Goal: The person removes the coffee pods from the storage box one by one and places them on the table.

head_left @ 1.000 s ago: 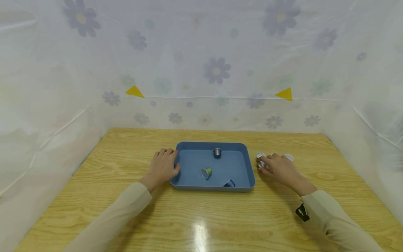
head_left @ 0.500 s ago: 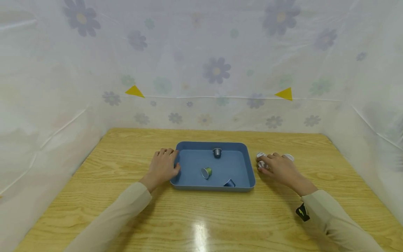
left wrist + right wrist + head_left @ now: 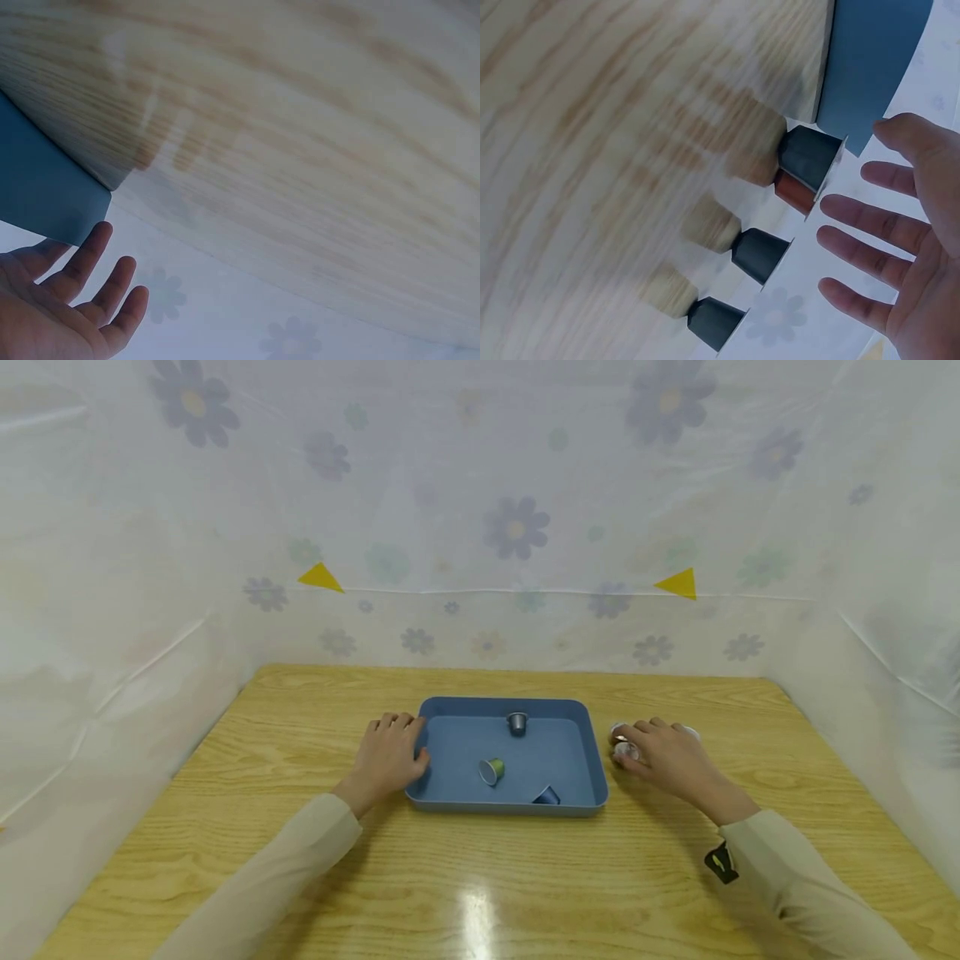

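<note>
My left hand (image 3: 386,756) rests against the left wall of a shallow blue tray (image 3: 506,808), fingers loosely extended; the left wrist view shows its fingertips by the tray's corner (image 3: 52,180). Inside the tray lie a dark grey coffee capsule (image 3: 517,724), a green one (image 3: 492,771) and a blue one (image 3: 548,796). To the right of the tray, my right hand (image 3: 667,762) hovers over several coffee capsules standing lid up. In the right wrist view its fingers are spread and hold nothing, near a dark capsule (image 3: 806,156) and a reddish-brown capsule (image 3: 793,193).
Two more dark capsules (image 3: 759,255) (image 3: 715,324) stand in a row on the wooden table (image 3: 375,877). A pale flowered sheet (image 3: 480,527) with two yellow triangles encloses the back and sides. A black tag (image 3: 722,862) hangs at the right sleeve.
My right hand has risen slightly above the capsules, covering more of the far white lids. The left hand, the tray and the capsules in it have stayed put.
</note>
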A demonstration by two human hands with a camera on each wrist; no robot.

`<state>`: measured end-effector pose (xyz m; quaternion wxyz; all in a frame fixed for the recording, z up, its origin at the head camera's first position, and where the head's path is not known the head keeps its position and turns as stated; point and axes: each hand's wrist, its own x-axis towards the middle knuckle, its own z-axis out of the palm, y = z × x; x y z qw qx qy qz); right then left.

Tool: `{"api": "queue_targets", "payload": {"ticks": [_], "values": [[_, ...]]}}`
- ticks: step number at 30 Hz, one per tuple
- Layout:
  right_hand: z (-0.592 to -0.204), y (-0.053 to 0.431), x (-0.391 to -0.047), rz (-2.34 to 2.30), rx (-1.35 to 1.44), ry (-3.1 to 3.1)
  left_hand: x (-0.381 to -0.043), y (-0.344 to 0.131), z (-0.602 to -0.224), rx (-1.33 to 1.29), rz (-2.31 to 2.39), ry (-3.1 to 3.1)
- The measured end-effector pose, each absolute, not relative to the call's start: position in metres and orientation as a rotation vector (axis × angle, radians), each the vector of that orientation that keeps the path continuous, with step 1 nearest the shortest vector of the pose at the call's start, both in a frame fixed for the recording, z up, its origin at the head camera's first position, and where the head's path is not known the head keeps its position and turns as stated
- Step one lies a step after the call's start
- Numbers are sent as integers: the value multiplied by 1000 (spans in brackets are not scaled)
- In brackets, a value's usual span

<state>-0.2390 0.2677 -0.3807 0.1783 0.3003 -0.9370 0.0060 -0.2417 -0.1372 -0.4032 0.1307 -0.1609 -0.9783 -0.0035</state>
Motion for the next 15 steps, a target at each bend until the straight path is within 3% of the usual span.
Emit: {"api": "queue_targets", "payload": {"ticks": [15], "values": [[-372,259,-240,40,900,-2623,-242,-138,-405,-466,-20,-2839]]}}
